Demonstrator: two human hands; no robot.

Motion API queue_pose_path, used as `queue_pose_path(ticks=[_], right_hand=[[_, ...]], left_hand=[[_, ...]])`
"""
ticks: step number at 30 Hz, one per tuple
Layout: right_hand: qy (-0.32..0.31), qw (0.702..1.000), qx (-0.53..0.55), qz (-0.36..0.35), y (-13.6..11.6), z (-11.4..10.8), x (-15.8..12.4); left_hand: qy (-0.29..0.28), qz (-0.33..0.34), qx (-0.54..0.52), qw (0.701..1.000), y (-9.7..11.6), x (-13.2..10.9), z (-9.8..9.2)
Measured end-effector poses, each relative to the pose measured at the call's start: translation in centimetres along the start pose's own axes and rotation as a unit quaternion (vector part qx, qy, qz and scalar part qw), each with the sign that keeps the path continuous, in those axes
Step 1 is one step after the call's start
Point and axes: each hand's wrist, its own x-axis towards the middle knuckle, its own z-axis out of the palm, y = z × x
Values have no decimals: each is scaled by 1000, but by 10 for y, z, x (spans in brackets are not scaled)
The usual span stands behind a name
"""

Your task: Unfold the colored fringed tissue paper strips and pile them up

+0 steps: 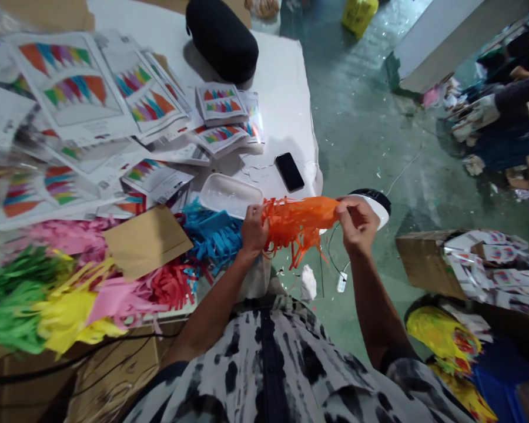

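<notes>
- Right now, the left hand (254,230) and right hand (358,224) are gripping an orange paper fringe (300,226) at frame centre.
- Other coloured fringes (62,305) are lying heaped at lower left, printed sheets (70,94) spreading across upper left.

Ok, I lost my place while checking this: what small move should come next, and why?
Probably a gentle shake of the orange fringed paper, since the left hand and right hand pinch its two ends and its strips hang tangled.
</notes>
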Motion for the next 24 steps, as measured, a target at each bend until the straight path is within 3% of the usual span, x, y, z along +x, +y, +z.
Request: queue_pose_path(ticks=[5, 8, 11, 15, 19, 21, 24], right_hand=[[122, 986, -47, -104, -48, -30, -21], [110, 980, -92, -141, -66, -31, -40], [88, 979, -143, -114, -68, -18, -48], [59, 988, -136, -39, -60, 3, -29], [100, 987, -113, -52, -65, 9, -9], [80, 987, -116, -71, -73, 11, -13], [50, 988, -122, -78, -88, 15, -41]], left_hand=[[107, 83, -146, 980, 39, -13, -53], [72, 166, -197, 964, 73, -29, -89], [10, 218, -196, 956, 94, -40, -106], [-13, 134, -209, 969, 86, -46, -96], [-14, 59, -206, 977, 62, -61, -89], [16, 59, -199, 978, 57, -69, -97], [63, 107, -177, 976, 57, -76, -120]])
